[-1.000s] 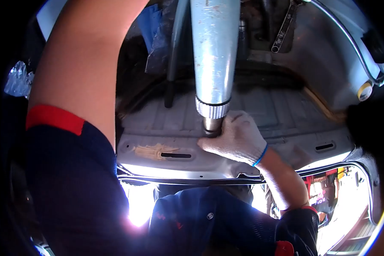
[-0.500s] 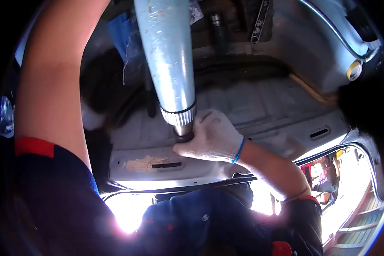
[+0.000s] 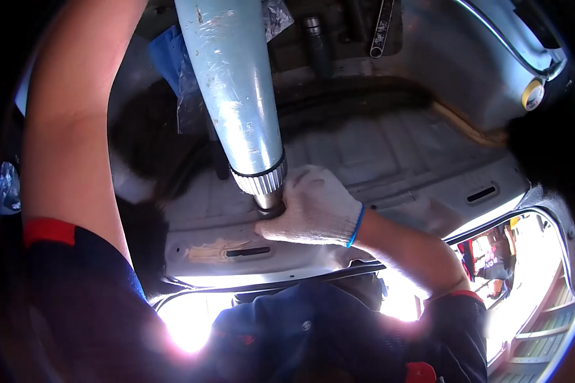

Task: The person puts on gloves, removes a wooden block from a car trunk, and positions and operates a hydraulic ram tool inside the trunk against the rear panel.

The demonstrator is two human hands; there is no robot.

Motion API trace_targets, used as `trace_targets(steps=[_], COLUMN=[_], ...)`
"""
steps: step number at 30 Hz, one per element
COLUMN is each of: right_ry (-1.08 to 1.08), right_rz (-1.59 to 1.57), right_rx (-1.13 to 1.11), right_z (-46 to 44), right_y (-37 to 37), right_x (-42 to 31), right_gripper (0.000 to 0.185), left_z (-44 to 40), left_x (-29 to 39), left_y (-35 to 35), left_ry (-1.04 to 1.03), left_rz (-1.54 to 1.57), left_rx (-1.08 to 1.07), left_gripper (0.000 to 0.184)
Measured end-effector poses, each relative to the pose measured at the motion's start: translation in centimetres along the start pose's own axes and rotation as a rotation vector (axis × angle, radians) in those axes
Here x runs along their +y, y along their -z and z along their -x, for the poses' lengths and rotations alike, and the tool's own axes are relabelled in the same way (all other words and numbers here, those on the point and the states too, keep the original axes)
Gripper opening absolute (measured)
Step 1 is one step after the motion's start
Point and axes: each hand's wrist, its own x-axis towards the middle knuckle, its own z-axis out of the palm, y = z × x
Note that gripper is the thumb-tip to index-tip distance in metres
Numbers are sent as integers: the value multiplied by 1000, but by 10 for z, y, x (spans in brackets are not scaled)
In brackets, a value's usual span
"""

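Tube (image 3: 237, 89), smooth metal, ribbed collar (image 3: 262, 181); knit-gloved right hand (image 3: 316, 209) pinches its tip (image 3: 270, 210); left hand unseen.

— Where are you looking from?
— I am watching one head camera, looking from the wearer's head, facing forward and steeply down.
— How near is it sitting?
— Close in. The dark shirt (image 3: 294, 329) is filling the lower edge, the bare left arm (image 3: 73, 134) is running up the left side, and the gloved right hand (image 3: 319, 207) is showing near centre.
— And the lens?
— I am reading it very wide: black is rounding off the corners.
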Motion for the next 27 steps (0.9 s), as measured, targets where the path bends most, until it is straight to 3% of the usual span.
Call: trace_targets(steps=[6,9,15,19,27], right_ry=[-83,26,-28,-72,-37], right_rz=[20,117,-3,39,18], right_rx=[-160,18,-52,-115,-31], right_z=[-5,-1,-3,-5,-2], right_y=[14,0,10,10,9], right_x=[-9,-2,-10,-8,-13], right_gripper=[43,40,34,41,43], left_z=[1,0,-9,-16,44], left_x=[1,3,-2,-4,16], left_y=[1,0,1,12,49], left_ry=[-7,-9,-20,-19,112], left_rz=[7,12,28,74,556], left_rx=[-5,-7,3,52,361], left_gripper=[59,60,61,61,63])
